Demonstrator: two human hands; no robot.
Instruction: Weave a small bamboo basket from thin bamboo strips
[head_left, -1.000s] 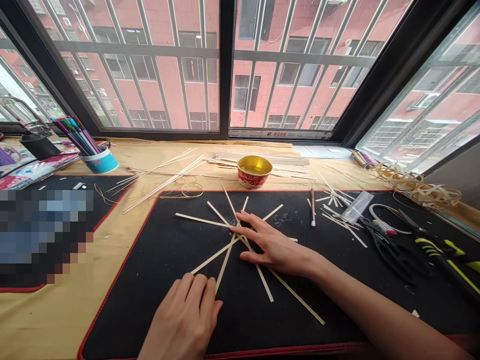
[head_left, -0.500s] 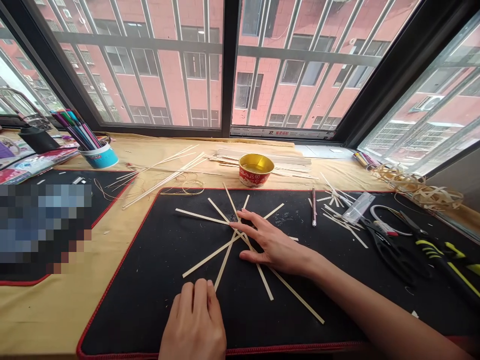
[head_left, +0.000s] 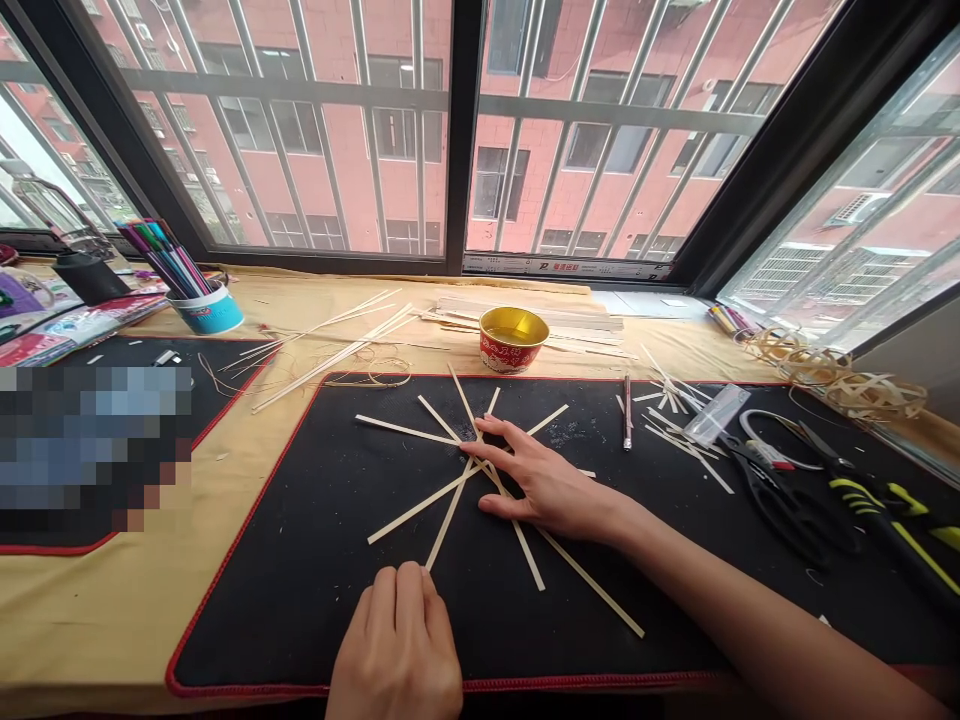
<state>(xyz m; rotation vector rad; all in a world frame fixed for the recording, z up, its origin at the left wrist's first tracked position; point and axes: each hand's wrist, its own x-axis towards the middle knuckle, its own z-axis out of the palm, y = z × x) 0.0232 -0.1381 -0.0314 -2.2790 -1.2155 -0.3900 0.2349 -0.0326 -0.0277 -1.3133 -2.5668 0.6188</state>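
Note:
Several pale bamboo strips (head_left: 412, 514) cross one another like a star on a black mat (head_left: 300, 600) with red edging. My right hand (head_left: 551, 485) reaches in from the right, fingers spread. Its fingertips rest on the strips close to where they cross and partly cover that crossing. My left hand (head_left: 397, 640) is low on the mat, fingers curled closed at the near end of one bamboo strip (head_left: 448, 525). That strip runs from this hand up to the crossing; the thumb is mostly hidden.
Behind the mat stands a red bowl (head_left: 514, 352) with a gold inside. To the right lie a pencil (head_left: 628, 415), short strip offcuts (head_left: 690, 440), black pliers (head_left: 780, 510) and yellow-black scissors (head_left: 870, 500). Longer strips (head_left: 337, 355) and a pen cup (head_left: 206, 308) are at the back left.
The view has shifted slightly. My left hand stays closed at the strip's end, and my right hand keeps its place on the crossing. The strips' layout looks the same.

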